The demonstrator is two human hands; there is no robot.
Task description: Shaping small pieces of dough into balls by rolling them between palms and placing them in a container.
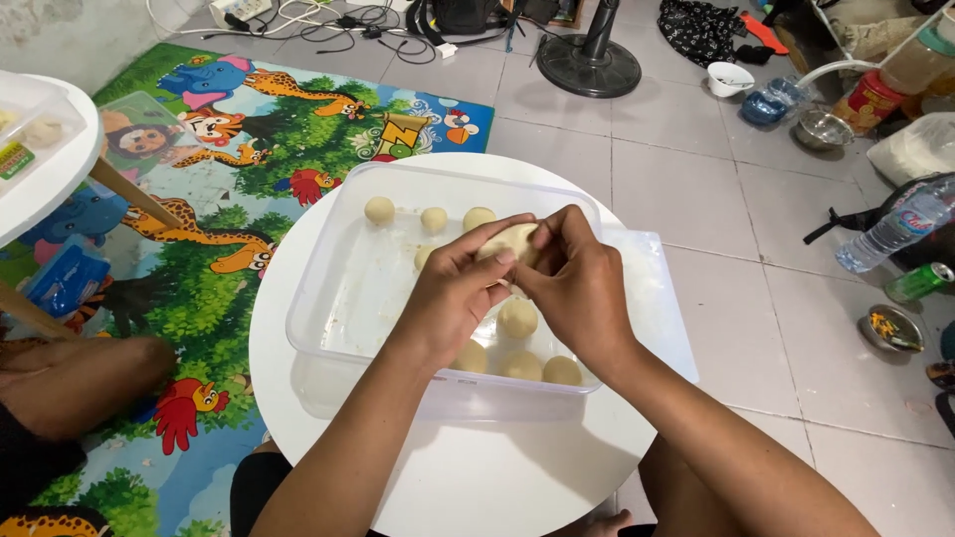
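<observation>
Seen from the head, both hands, left (453,293) and right (577,288), close their fingers on one dough ball (515,242) above the clear tub (338,288) on the round bench (497,467), where eight more balls lie, and hard pinching could tear it.

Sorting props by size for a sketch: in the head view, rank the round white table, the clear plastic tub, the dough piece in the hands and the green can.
1. round white table
2. clear plastic tub
3 and 4. dough piece and green can look alike; the can lies farther off.
</observation>
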